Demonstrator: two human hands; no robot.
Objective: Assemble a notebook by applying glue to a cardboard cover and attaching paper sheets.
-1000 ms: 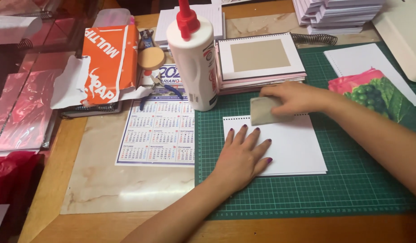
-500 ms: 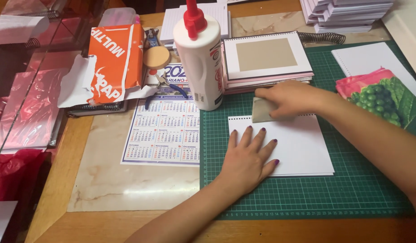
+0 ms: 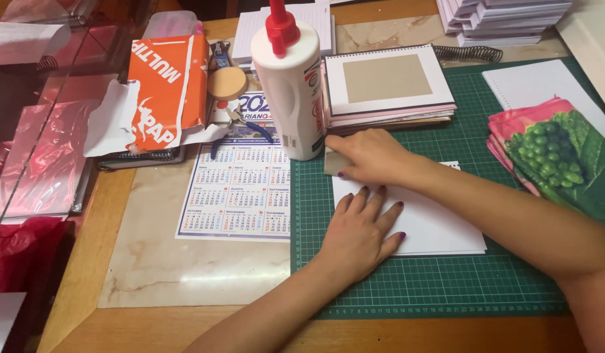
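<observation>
Comparing with a second ago: the right hand (image 3: pixel 371 157) has drawn the small grey card (image 3: pixel 334 163) from the sheet's upper middle to its top left corner, next to the glue bottle
Reading: a judgement only, the stroke has run the width of the top edge, so that edge looks pressed down
Unchanged: the left hand (image 3: pixel 360 225) lies on the same part of the sheet, palm down
Sheet (image 3: pixel 439 225): white, flat on the green mat (image 3: pixel 446 281), its left part under the left hand, its top edge under the right hand
Right grip: fingers curled and pinching the card, which stands on edge against the sheet
Left grip: fingers spread wide, holding nothing, pressed on the paper
Right arm: forearm comes in from the lower right, crossing the sheet at a slant
Left arm: comes up from the bottom edge, wrist straight
Glue bottle (image 3: pixel 290 91): white with red cap, upright at the mat's left edge, just beside the card
Nearby: calendar (image 3: pixel 240 189) left of the mat, pad stack (image 3: pixel 387 85) behind the right hand, printed napkins (image 3: pixel 557 153) at the right, all on the tabletop (image 3: pixel 152 274)
</observation>
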